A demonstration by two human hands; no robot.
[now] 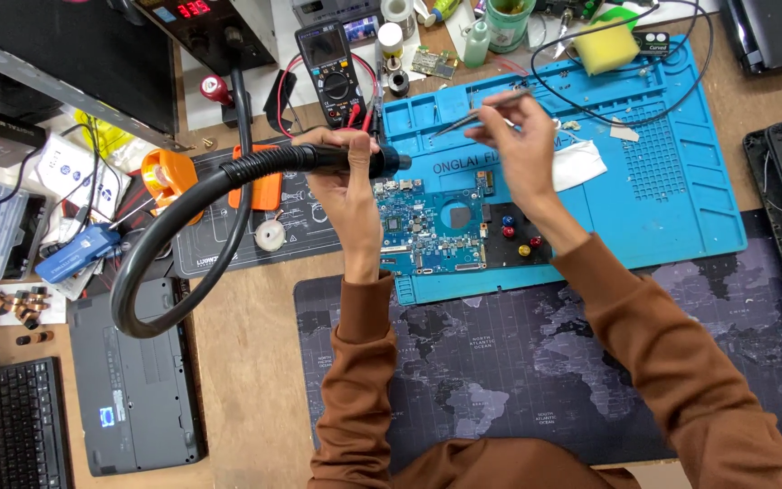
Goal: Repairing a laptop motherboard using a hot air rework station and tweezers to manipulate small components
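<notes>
Over the board (427, 226), the left hand (348, 177) is gripping the hot-air wand (319, 158) while the right hand (522, 140) is pinching tweezers (477, 110) just above it.

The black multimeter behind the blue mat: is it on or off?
Cannot tell: the multimeter stands upright, its grey screen too small to read, red and black leads plugged in below its dial.

Off to your far left sits a black keyboard (24, 421), a grey laptop (133, 385) beside it, a multimeter (329, 59) and yellow sponge (605, 47) up top.
</notes>
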